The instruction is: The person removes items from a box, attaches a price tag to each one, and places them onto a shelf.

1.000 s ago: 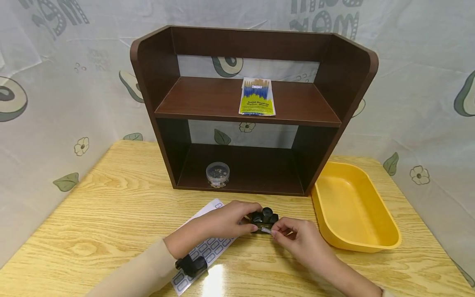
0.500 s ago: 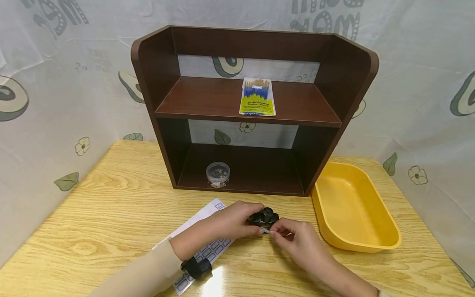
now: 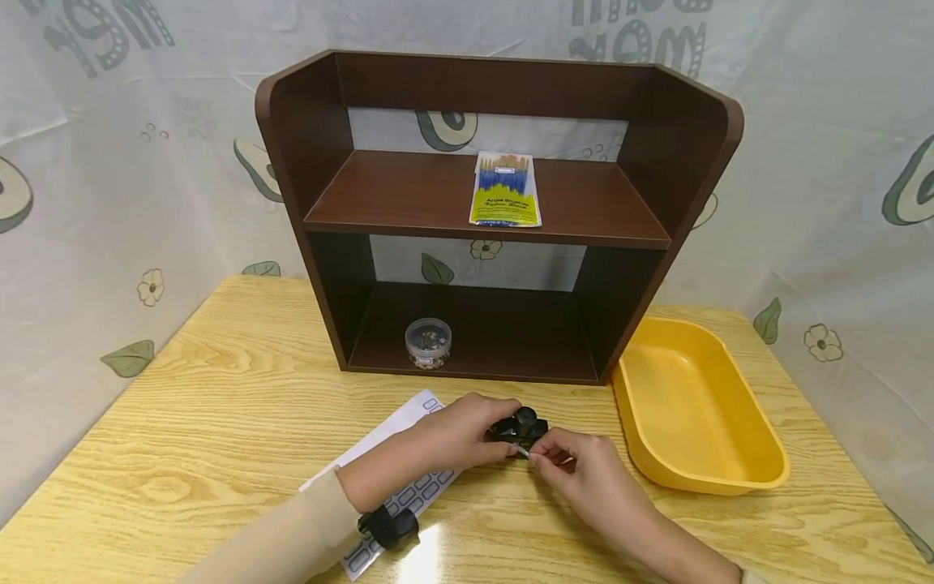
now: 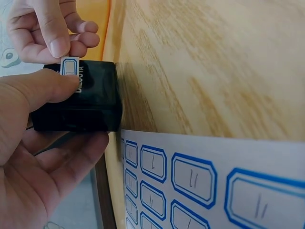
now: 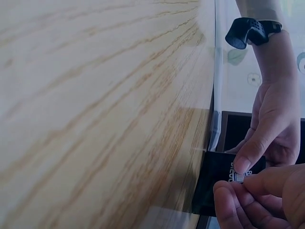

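Note:
My left hand (image 3: 463, 430) grips a glossy black box-shaped item (image 4: 102, 98) with pale lettering on its side. In the head view a round black knob (image 3: 525, 416) stands up from its top. The left thumb presses on one end of a small white sticker label (image 4: 70, 65) with a blue border, lying against the lettered face. Between thumb and forefinger, my right hand (image 3: 594, 474) pinches the label's other end. Under the left forearm lies a sheet of blue-bordered labels (image 4: 193, 179), partly hidden by that arm.
Behind the hands stands a dark brown two-level shelf (image 3: 409, 235). A brush pack (image 3: 505, 191) lies on its upper level, and a clear round tub (image 3: 428, 343) of small pieces sits below. To the right is a yellow basin (image 3: 696, 405) on the wooden table (image 3: 197, 422).
My left hand has shifted slightly right, and its thumb has moved from beside the label onto its end. The right hand keeps pinching the label, almost in place.

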Motion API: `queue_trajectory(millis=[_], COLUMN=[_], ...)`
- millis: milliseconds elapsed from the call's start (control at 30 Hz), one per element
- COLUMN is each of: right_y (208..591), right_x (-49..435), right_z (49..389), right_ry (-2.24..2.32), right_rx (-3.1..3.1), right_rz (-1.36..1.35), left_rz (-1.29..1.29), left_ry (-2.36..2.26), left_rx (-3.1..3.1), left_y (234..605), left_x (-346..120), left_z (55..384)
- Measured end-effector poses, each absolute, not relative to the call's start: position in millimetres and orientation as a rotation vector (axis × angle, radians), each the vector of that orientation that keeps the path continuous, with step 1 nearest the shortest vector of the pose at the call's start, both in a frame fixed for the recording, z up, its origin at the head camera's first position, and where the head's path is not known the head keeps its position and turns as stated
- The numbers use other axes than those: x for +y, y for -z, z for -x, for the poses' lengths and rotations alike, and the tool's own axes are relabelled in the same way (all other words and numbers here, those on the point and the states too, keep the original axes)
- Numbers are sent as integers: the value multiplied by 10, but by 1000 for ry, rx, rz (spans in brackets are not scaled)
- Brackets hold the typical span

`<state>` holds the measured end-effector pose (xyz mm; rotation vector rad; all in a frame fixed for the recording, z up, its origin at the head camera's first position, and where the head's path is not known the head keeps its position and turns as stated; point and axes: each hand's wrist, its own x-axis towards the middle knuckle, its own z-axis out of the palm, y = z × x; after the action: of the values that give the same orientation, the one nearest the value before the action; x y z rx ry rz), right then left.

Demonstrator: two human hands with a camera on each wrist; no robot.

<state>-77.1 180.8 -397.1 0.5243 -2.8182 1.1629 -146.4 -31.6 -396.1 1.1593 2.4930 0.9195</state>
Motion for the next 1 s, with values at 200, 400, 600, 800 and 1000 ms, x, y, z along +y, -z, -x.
queue_trajectory(millis=[200,400,600,800,1000], right_y=[3974,3972,3962,3944,3969], right_x=[1821,1859,1836,1781,1748], right_z=[775,767,788,862,918], right_ry=[-1160,-1204,-1066,-733,-704], right_rx=[-2836,-2786,-2780,-2948,-2922], right_rz=[-495,-508,-517,-471,-531], left_rz=[-1149,-1136,-1159,-1163,-1154], left_ry=[-906,-894,-908,-883,-891], left_rx=[2502,2519,2524,2539,2523], left_y=[3940,3964,3983,3978,3974], left_x=[-330,-339,-339,-345,-346], left_z=[1452,1439,1444,1456,1454])
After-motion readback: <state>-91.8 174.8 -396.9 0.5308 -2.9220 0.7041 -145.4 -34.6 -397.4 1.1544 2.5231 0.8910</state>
